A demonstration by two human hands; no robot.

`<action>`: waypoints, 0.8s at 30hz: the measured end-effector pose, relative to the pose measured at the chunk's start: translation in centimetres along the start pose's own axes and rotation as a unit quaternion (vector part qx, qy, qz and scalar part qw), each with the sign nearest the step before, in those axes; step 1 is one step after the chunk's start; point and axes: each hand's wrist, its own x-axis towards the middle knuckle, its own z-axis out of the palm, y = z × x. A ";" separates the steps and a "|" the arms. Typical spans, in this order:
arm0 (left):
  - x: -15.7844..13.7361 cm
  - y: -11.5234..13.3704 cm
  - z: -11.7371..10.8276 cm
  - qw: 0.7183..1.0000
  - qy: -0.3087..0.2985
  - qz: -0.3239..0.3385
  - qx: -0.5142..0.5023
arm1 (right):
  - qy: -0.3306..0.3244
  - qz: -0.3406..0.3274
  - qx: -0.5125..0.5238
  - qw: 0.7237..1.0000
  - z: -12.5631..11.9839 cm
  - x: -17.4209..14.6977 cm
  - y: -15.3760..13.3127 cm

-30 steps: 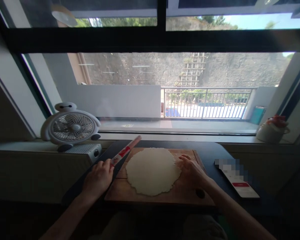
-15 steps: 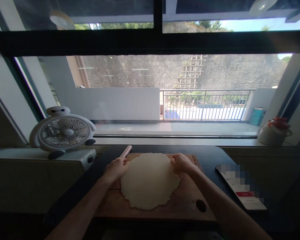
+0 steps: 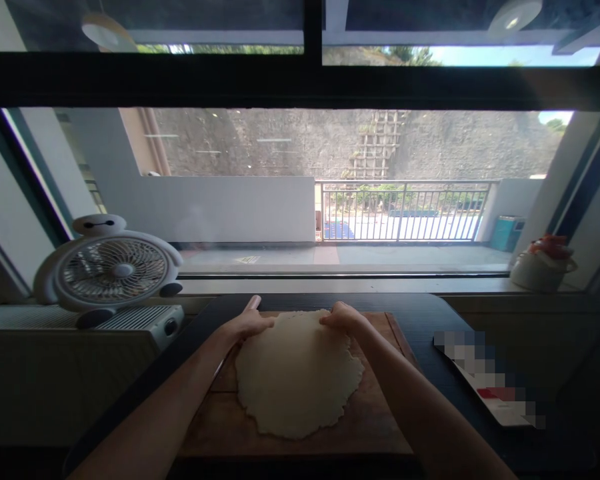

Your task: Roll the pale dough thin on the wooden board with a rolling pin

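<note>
A wide, thin sheet of dough (image 3: 298, 380) with a ragged edge lies on a wooden board (image 3: 380, 427). At its upper left edge, my left hand (image 3: 250, 324) is closed with the thumb on the dough. My right hand (image 3: 341, 316) pinches the far edge, right of the middle. Fingers under the rim are hidden on both sides. Beyond my left hand pokes the end of a rolling pin (image 3: 253, 302); the rest runs beneath my left wrist and forearm along the board's left side.
The board is on a dark table (image 3: 430, 320). A phone-like slab (image 3: 515, 415), partly blurred, lies at the right. A white fan (image 3: 123, 270) stands on a radiator (image 3: 150, 327) at the left. On the right of the windowsill sits a pale pot (image 3: 543, 270).
Both hands have shifted along the dough's far edge, the right one leftward and the left one slightly rightward, so they are closer together. The camera view has shifted slightly.
</note>
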 end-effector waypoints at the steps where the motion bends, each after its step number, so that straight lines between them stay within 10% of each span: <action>1: 0.1 -0.2 -0.2 1.000 -0.015 -0.008 -0.014 | -0.004 -0.002 0.017 1.000 0.1 0.2 0.2; 10: 0.4 -3.0 -1.4 0.991 -0.128 -0.023 0.008 | -0.038 -0.026 0.164 0.985 -0.1 -2.4 2.0; 24: 6.8 6.4 3.4 0.993 -0.073 0.095 0.015 | 0.038 -0.111 0.193 0.974 3.0 -14.4 6.2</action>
